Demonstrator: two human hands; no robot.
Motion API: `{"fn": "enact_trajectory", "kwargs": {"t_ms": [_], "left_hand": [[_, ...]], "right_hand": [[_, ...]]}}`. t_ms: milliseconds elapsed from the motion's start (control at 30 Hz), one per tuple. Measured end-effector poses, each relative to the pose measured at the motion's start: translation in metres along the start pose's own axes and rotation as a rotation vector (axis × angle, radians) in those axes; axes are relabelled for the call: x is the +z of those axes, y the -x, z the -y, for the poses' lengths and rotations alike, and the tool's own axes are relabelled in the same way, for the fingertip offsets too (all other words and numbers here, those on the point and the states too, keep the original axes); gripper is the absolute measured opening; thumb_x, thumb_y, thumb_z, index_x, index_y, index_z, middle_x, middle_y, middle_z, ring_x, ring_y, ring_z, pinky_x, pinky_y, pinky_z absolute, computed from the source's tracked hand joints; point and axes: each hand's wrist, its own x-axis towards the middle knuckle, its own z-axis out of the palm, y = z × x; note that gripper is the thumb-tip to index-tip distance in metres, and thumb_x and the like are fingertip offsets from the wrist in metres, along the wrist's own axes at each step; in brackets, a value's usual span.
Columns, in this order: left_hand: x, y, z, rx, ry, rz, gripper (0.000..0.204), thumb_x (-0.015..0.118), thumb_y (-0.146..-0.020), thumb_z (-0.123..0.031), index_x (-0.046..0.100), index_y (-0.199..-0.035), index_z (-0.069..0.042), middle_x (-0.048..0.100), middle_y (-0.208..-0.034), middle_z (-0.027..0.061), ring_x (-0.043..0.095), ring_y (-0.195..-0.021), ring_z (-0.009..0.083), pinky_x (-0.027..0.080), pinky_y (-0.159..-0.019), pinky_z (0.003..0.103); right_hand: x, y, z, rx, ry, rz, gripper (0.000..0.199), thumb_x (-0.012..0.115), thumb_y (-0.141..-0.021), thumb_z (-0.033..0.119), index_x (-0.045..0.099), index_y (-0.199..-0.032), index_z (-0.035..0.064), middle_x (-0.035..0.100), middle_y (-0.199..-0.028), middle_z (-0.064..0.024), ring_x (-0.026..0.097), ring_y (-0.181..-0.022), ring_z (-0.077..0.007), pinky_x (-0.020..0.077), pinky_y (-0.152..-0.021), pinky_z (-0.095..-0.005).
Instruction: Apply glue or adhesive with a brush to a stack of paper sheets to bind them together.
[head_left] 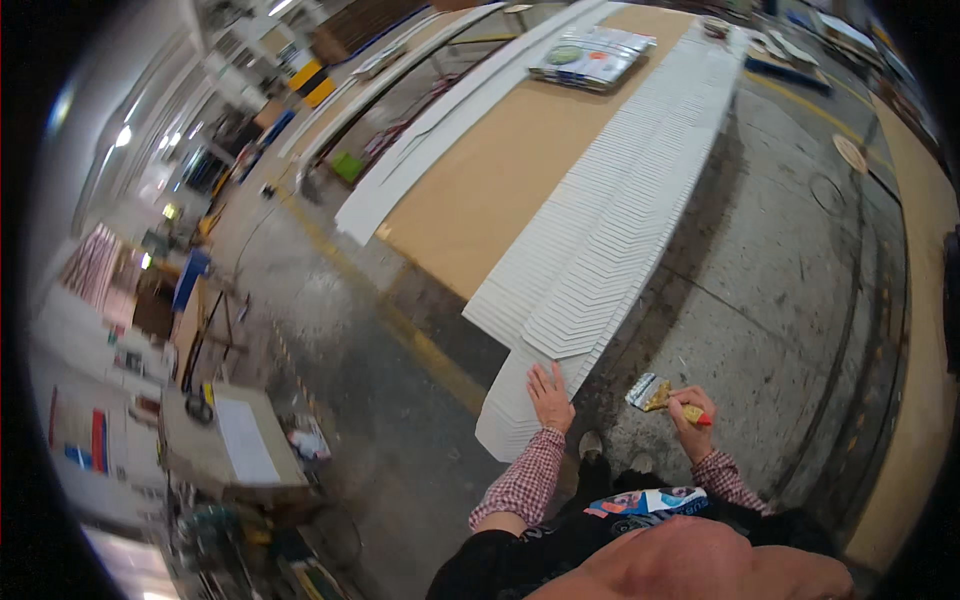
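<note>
Ahead of your hands runs the long, tan, board-topped desk; along its right side lies the row of overlapping, thin white sheets with stepped, chevron-shaped edges, its near end under your left hand. That left hand is open, fingers laid flat: press lightly and evenly, so the overlaps should stay aligned. Your right hand, off to the right of the sheets, grasps the wide brush with a silvery head and yellow-and-red handle; a relaxed, steady grip should give better control.
</note>
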Motion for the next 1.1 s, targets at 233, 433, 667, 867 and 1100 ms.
{"fn": "enact_trajectory", "kwargs": {"t_ms": [233, 433, 667, 867, 1100], "left_hand": [[0.005, -0.012, -0.012, 0.042, 0.025, -0.152, 0.083, 0.061, -0.074, -0.010, 0.020, -0.146, -0.005, 0.022, -0.146, 0.0301, 0.023, -0.135, 0.0465, 0.024, -0.109, 0.051], [-0.003, -0.001, -0.003, 0.000, 0.024, -0.014, 0.084, 0.064, -0.074, -0.014, 0.020, -0.146, -0.006, 0.019, -0.147, 0.0301, 0.024, -0.134, 0.0470, 0.027, -0.107, 0.052], [0.015, -0.040, -0.007, 0.046, -0.027, -0.117, 0.075, 0.059, -0.078, -0.014, 0.026, -0.144, -0.002, 0.029, -0.139, 0.0360, 0.031, -0.129, 0.0493, 0.030, -0.103, 0.054], [-0.022, -0.037, -0.013, 0.122, -0.103, 0.114, 0.097, 0.073, -0.068, -0.020, 0.018, -0.145, 0.000, 0.026, -0.140, 0.0382, 0.029, -0.129, 0.0532, 0.030, -0.105, 0.053], [-0.049, -0.020, -0.034, 0.212, -0.190, 0.208, 0.098, 0.074, -0.071, -0.022, 0.016, -0.145, 0.003, 0.026, -0.139, 0.0396, 0.034, -0.126, 0.0528, 0.038, -0.101, 0.049]], "right_hand": [[-0.008, 0.011, -0.003, 0.002, -0.084, 0.058, 0.005, 0.060, -0.084, 0.002, 0.060, -0.081, -0.0016, 0.062, -0.092, -0.0116, 0.058, -0.088, -0.0201, 0.0475, -0.077, -0.0330], [-0.010, 0.014, -0.013, -0.026, -0.042, 0.111, 0.007, 0.058, -0.089, 0.005, 0.060, -0.084, -0.0008, 0.060, -0.095, -0.0099, 0.057, -0.088, -0.0183, 0.0471, -0.078, -0.0316], [0.014, 0.008, -0.034, -0.125, 0.042, 0.016, 0.003, 0.064, -0.085, 0.003, 0.064, -0.082, 0.0021, 0.064, -0.085, -0.0074, 0.058, -0.081, -0.0182, 0.0478, -0.071, -0.0308], [0.035, 0.018, -0.036, -0.023, 0.039, -0.068, 0.006, 0.066, -0.081, 0.003, 0.065, -0.085, -0.0009, 0.066, -0.093, -0.0112, 0.062, -0.082, -0.0190, 0.0481, -0.073, -0.0296], [0.037, 0.037, -0.033, 0.014, 0.108, -0.202, 0.005, 0.067, -0.079, 0.004, 0.065, -0.081, -0.0003, 0.066, -0.091, -0.0105, 0.064, -0.084, -0.0184, 0.0496, -0.072, -0.0291]]}}
